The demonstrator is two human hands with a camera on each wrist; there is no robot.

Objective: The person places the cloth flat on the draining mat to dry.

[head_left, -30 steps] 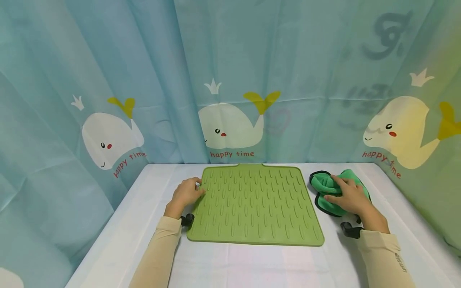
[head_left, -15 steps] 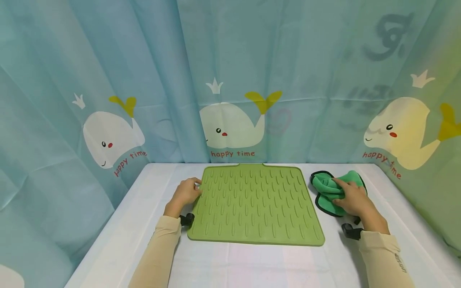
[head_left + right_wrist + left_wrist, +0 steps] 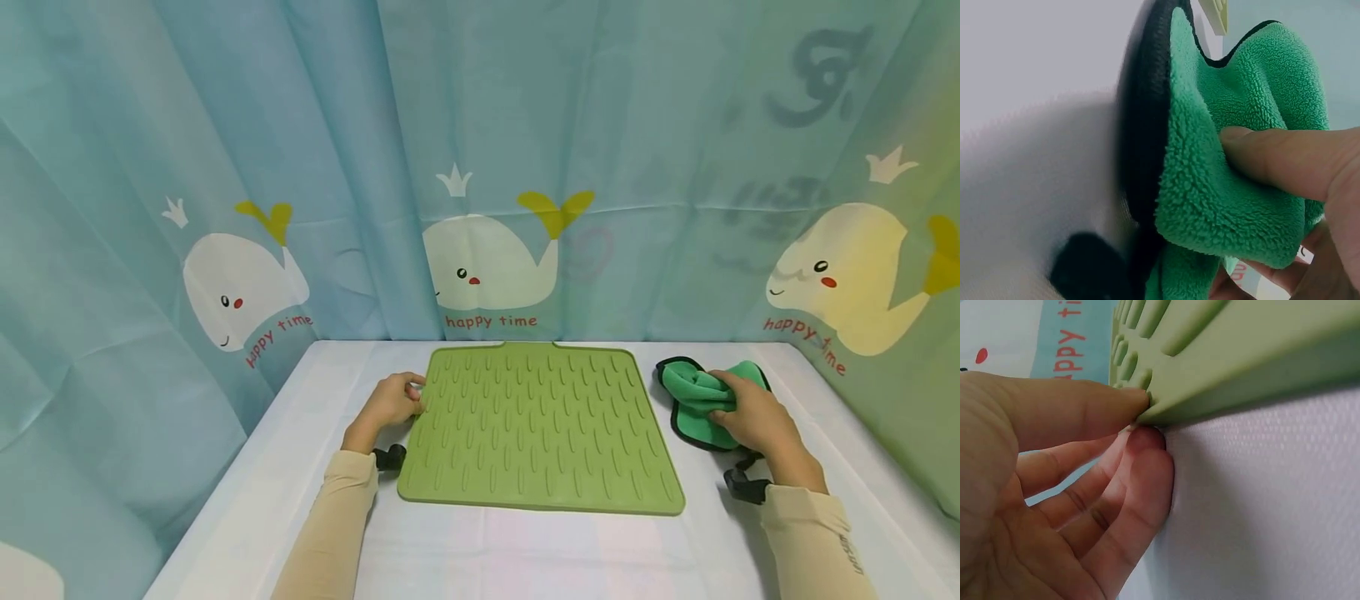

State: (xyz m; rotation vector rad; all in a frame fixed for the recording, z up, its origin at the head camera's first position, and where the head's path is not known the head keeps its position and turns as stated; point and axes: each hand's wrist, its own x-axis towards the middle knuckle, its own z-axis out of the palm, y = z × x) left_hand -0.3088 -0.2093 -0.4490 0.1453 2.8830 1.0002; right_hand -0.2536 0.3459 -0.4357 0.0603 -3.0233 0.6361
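A green drying mat (image 3: 540, 433) with rows of raised ridges lies flat on the table. At its left edge, my left hand (image 3: 393, 402) pinches the rim. The left wrist view has the thumb (image 3: 1104, 407) on top of the mat's corner and the other fingers curled at its underside, against the tablecloth. To the right of the mat, my right hand (image 3: 765, 421) grips a green towel (image 3: 701, 425) with black edging, bunched in folds. Seen from the right wrist, the thumb presses into the plush pile of the towel (image 3: 1210, 187), while the other fingers are partly hidden behind it.
A white cloth covers the table (image 3: 480, 554). Behind and on both sides hangs a blue-green curtain (image 3: 645, 100) with whale prints, meeting the table's back edge. Black wrist straps (image 3: 388, 457) sit at both sleeve cuffs.
The right thumb and fingers have drawn closer together on the towel, bunching it up more. The left fingers have closed in on the mat's edge. The head view has shifted slightly.
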